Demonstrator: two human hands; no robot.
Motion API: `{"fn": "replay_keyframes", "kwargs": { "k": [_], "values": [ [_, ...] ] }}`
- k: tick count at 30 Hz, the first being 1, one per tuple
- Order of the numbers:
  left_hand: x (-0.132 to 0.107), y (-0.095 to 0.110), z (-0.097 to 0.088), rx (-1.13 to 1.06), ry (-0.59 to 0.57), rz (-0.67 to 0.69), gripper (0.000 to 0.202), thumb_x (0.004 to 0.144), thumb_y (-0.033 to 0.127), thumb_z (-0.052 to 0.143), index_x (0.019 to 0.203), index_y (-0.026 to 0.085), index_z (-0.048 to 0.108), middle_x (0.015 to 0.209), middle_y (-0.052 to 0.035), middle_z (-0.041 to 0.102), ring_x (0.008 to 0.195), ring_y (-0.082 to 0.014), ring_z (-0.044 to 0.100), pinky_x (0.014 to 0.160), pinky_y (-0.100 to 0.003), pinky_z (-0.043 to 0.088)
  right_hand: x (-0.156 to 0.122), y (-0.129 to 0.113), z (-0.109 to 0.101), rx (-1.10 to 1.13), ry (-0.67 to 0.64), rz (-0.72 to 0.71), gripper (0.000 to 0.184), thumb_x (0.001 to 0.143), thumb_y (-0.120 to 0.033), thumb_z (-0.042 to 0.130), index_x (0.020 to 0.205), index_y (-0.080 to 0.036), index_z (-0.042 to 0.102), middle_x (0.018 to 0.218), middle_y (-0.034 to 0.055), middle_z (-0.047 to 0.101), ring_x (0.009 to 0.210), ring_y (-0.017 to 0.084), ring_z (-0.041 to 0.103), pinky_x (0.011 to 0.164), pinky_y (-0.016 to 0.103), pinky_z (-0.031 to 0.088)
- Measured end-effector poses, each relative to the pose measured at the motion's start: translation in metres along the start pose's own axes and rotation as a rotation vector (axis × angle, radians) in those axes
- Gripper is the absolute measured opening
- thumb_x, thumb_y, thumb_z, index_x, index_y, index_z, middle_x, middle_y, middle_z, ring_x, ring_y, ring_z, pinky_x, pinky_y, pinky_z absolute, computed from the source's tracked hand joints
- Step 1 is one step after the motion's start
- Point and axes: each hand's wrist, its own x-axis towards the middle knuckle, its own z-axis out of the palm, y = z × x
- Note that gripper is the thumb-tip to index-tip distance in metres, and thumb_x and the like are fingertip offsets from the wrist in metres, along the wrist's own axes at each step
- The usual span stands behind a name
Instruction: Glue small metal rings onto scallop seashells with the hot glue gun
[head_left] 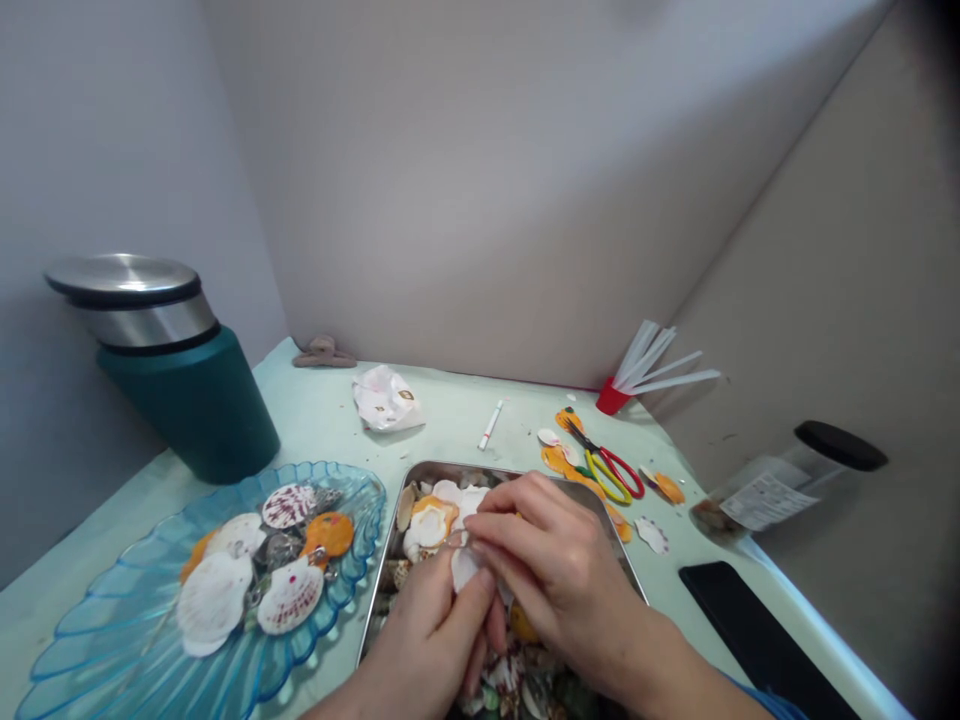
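Observation:
My left hand (442, 615) is closed on a small white shell (466, 568), thumb on its near side. My right hand (559, 570) meets it from the right, with fingers pinched together at the shell's upper edge. What lies between those fingertips is hidden. Both hands are over a metal tray (380, 590) full of mixed shells, including several white and orange ones near its far left corner. On the left, a blue scalloped dish (120, 620) holds scallop shells, among them a large white shell (214, 600) and an orange shell (328, 535).
Beyond the tray lie scissors (611, 473) among scattered shells. A red cup of clear sticks (613, 398) stands farther back. At right are a clear jar (772, 492) and a black phone-like slab (757, 625). A green flask (191, 400) and crumpled packet (386, 400) are leftward.

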Motion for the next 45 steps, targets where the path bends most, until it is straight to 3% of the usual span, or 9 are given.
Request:
{"fn": "replay_keyframes", "kwargs": {
  "k": [6, 13, 22, 26, 32, 41, 45],
  "values": [
    [0.007, -0.006, 0.000, -0.267, -0.037, -0.078, 0.045, 0.087, 0.050, 0.042, 0.058, 0.016, 0.052, 0.032, 0.0076, 0.038, 0.027, -0.0055, 0.029, 0.034, -0.019, 0.018, 0.002, 0.006, 0.000, 0.070, 0.030, -0.007, 0.023, 0.089, -0.014, 0.052, 0.109, -0.013, 0.063, 0.086, 0.0078, 0.068, 0.076, 0.020, 0.055, 0.067, 0.034, 0.045],
    [0.006, -0.002, -0.004, -0.296, -0.002, -0.049, 0.047, 0.088, 0.049, 0.042, 0.059, 0.014, 0.053, 0.042, 0.0047, 0.047, 0.028, -0.0043, 0.032, 0.034, -0.019, 0.021, 0.001, 0.009, -0.001, 0.038, -0.005, -0.013, 0.018, 0.089, -0.014, 0.051, 0.100, -0.016, 0.066, 0.089, 0.0074, 0.069, 0.078, 0.019, 0.058, 0.070, 0.034, 0.045],
    [0.003, 0.001, -0.004, -0.163, 0.052, -0.004, 0.057, 0.092, 0.052, 0.032, 0.056, 0.015, 0.055, 0.033, 0.0056, 0.038, 0.031, -0.0070, 0.035, 0.039, -0.020, 0.026, 0.001, 0.008, -0.001, 0.129, -0.008, 0.012, 0.021, 0.090, -0.012, 0.049, 0.105, -0.016, 0.063, 0.089, 0.0057, 0.068, 0.079, 0.017, 0.058, 0.071, 0.030, 0.044],
    [0.003, 0.000, -0.005, -0.120, 0.078, 0.009, 0.058, 0.091, 0.054, 0.032, 0.054, 0.016, 0.055, 0.032, 0.0053, 0.039, 0.031, -0.0078, 0.035, 0.039, -0.020, 0.027, 0.002, 0.007, -0.001, 0.157, 0.009, 0.054, 0.016, 0.090, -0.011, 0.051, 0.097, -0.016, 0.065, 0.084, 0.0043, 0.067, 0.076, 0.016, 0.058, 0.070, 0.029, 0.044],
    [-0.003, 0.004, -0.005, 0.002, 0.155, 0.053, 0.056, 0.091, 0.052, 0.031, 0.052, 0.018, 0.052, 0.033, 0.0055, 0.037, 0.032, -0.0093, 0.036, 0.042, -0.022, 0.031, 0.001, 0.007, 0.000, 0.142, 0.030, -0.014, 0.015, 0.089, -0.011, 0.051, 0.094, -0.015, 0.065, 0.078, 0.0050, 0.066, 0.071, 0.016, 0.056, 0.066, 0.030, 0.042],
    [-0.010, 0.003, -0.004, 0.289, 0.235, 0.344, 0.043, 0.095, 0.036, 0.031, 0.059, 0.021, 0.051, 0.045, 0.0054, 0.042, 0.038, -0.0105, 0.041, 0.044, -0.022, 0.033, 0.007, 0.007, -0.017, 0.367, -0.111, 0.152, 0.008, 0.087, -0.013, 0.060, 0.087, -0.018, 0.066, 0.083, -0.0003, 0.067, 0.079, 0.011, 0.060, 0.074, 0.022, 0.043],
    [-0.012, 0.001, -0.004, 0.347, 0.247, 0.405, 0.032, 0.095, 0.032, 0.033, 0.073, 0.021, 0.054, 0.047, 0.0072, 0.040, 0.037, -0.0102, 0.038, 0.042, -0.022, 0.030, 0.006, 0.010, -0.022, 0.421, -0.129, 0.115, 0.007, 0.087, -0.013, 0.061, 0.084, -0.017, 0.066, 0.081, -0.0002, 0.065, 0.077, 0.011, 0.059, 0.073, 0.021, 0.044]
  ]
}}
